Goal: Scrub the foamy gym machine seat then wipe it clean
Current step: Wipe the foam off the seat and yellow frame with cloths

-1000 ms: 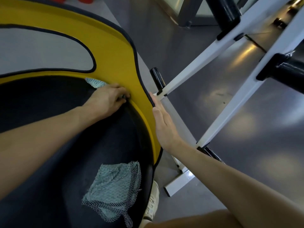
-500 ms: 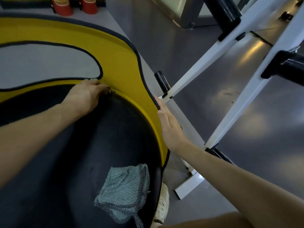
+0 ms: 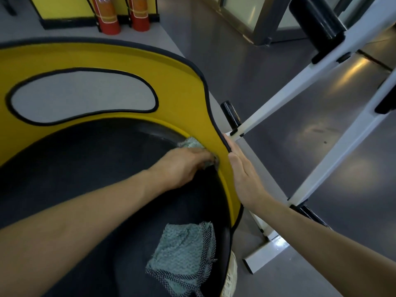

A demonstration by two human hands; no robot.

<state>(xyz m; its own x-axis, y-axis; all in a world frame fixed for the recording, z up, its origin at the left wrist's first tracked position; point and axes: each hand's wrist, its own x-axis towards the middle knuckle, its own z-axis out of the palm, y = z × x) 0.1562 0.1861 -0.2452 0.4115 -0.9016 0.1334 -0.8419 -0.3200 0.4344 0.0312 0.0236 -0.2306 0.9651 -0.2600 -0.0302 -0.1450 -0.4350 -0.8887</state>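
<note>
The black seat pad fills the lower left, ringed by a yellow frame with black edging. My left hand grips a bunched pale green cloth and presses it into the seam where the black pad meets the yellow rim on the right. My right hand lies flat with straight fingers against the frame's outer right edge. A second green cloth with a dotted dark border lies loose on the pad near the bottom. No foam is visible on the pad.
A white metal machine frame with black rollers stands to the right on the grey floor. Two red fire extinguishers stand at the back. My pale shoe shows below the seat's edge.
My left hand slid left along the seam, then back right and nearer along the rim with the cloth. The view shifted down. My right hand stayed against the frame's edge.
</note>
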